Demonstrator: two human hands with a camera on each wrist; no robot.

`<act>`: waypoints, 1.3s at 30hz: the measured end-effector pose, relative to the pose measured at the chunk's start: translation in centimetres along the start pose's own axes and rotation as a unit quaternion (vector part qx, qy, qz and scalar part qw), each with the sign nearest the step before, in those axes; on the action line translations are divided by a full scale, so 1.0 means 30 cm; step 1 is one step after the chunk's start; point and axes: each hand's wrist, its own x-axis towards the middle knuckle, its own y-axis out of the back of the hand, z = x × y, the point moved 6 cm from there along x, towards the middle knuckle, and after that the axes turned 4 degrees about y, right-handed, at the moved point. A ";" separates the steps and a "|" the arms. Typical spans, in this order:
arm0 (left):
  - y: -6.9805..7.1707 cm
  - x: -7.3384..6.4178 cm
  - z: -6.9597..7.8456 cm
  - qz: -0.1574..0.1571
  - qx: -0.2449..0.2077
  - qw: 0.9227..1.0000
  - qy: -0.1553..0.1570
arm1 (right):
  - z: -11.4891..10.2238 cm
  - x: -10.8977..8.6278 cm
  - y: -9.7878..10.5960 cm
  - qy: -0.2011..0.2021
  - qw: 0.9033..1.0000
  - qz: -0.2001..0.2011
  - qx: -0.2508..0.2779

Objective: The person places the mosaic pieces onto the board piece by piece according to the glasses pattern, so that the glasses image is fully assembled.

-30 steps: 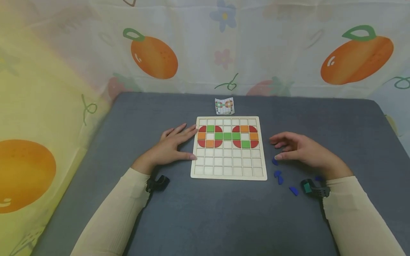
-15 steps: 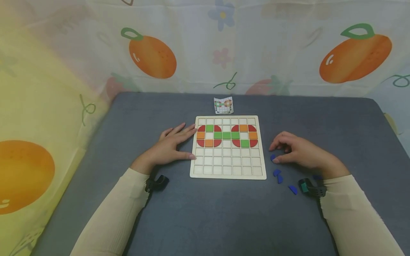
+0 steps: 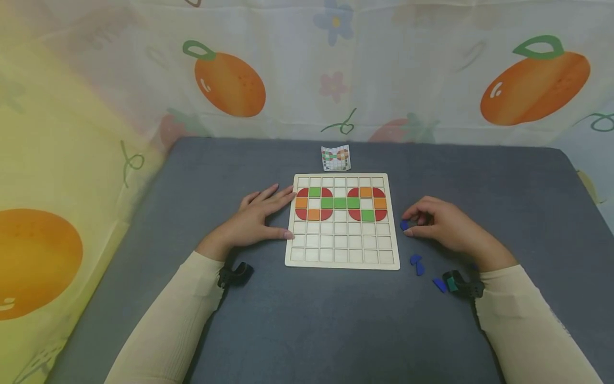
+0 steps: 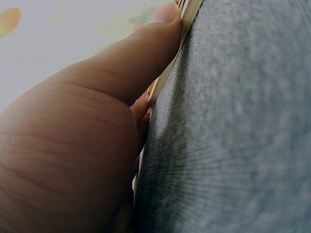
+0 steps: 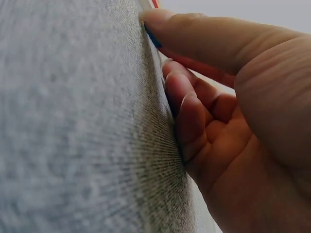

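A square wooden grid board [image 3: 341,242] lies on the table, its upper rows filled with red, green and orange pieces in two ring shapes joined by a green bar. My left hand [image 3: 251,220] rests at its left edge, fingers spread, with the thumb [image 4: 167,17] on the rim. Just right of the board, my right hand [image 3: 443,226] pinches a small blue piece [image 3: 404,225] between thumb and forefinger, low over the cloth. In the right wrist view the thumb covers most of this blue piece [image 5: 153,37], and the other fingers curl beneath.
Several more blue pieces lie by the right hand, among them a half-round one [image 3: 439,285] near the wrist camera [image 3: 460,282]. A small printed pattern card [image 3: 336,159] sits behind the board. The grey tablecloth [image 3: 307,325] reaches back to a fruit-print curtain [image 3: 288,64].
My right hand has closed thumb and forefinger on the blue piece and slid it left and away from me, towards the board. The left hand has stayed in place.
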 end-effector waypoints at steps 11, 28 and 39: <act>0.001 0.000 0.000 0.007 0.001 1.000 -0.007 | -0.017 0.006 -0.007 0.012 0.999 0.033 -0.025; -0.001 -0.005 -0.003 0.003 0.000 1.000 -0.011 | -0.052 0.009 0.030 -0.005 0.995 0.103 -0.017; 0.004 -0.004 0.004 0.002 -0.001 1.000 -0.010 | -0.202 0.035 -0.001 0.048 0.994 0.097 0.002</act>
